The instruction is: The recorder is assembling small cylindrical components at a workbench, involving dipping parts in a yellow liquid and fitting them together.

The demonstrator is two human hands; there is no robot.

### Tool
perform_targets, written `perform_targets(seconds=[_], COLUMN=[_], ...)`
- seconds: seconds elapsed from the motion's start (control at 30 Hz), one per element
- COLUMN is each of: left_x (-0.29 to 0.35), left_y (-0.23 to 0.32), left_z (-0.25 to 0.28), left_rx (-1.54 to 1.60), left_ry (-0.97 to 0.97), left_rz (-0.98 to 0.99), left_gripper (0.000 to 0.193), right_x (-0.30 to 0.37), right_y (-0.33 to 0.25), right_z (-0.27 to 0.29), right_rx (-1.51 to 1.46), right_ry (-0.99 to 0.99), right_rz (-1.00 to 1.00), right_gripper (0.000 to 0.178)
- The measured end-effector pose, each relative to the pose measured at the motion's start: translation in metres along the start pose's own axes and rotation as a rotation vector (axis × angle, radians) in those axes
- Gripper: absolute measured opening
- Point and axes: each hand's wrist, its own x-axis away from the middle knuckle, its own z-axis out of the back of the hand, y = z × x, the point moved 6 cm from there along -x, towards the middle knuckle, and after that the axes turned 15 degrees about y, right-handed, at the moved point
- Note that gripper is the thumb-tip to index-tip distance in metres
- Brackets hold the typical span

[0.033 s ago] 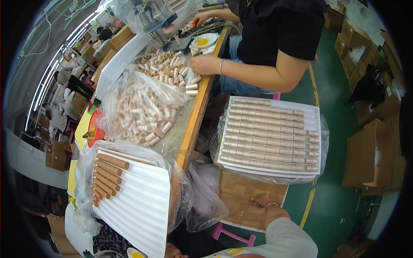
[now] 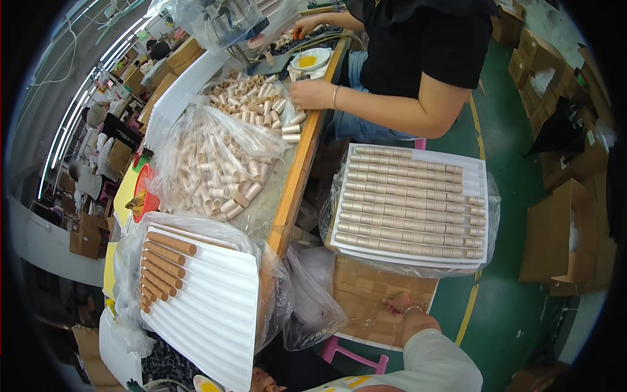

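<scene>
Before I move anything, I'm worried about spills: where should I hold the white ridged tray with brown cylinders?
Probably hold the white ridged tray by its cylinder-free right edge, coming from the right: the brown cylinders all lie toward the left.

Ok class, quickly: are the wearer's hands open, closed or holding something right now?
Left hand: by the tray, partly cut off; cannot tell.
Right hand: partly curled over the cardboard; any hold unclear.
</scene>
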Motion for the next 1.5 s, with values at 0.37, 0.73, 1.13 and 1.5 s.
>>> perform_targets(seconds=[0.37,0.73,1.13,1.5], left_x=[0.024,0.001,0.01,-0.002], left_y=[-0.037,-0.003,-0.014,-0.013], left_z=[-0.024,0.003,-0.018,-0.003], left_rx=[0.028,0.019,0.026,0.05], left_ry=[0.126,0.23,-0.157,0.074], left_rz=[-0.12,-0.064,0.065,-0.004], left_gripper=[0.039,0.035,0.032,0.032], right_x=[-0.006,-0.002,-0.006,0.0], right_y=[0.007,0.001,0.0,0.0], right_z=[0.001,-0.001,-0.005,-0.001], right_rx=[0.067,0.044,0.112,0.023], right_ry=[0.009,0.017,-0.002,0.023], right_rz=[-0.025,-0.018,-0.005,-0.004], right_gripper=[0.041,0.04,0.043,0.04])
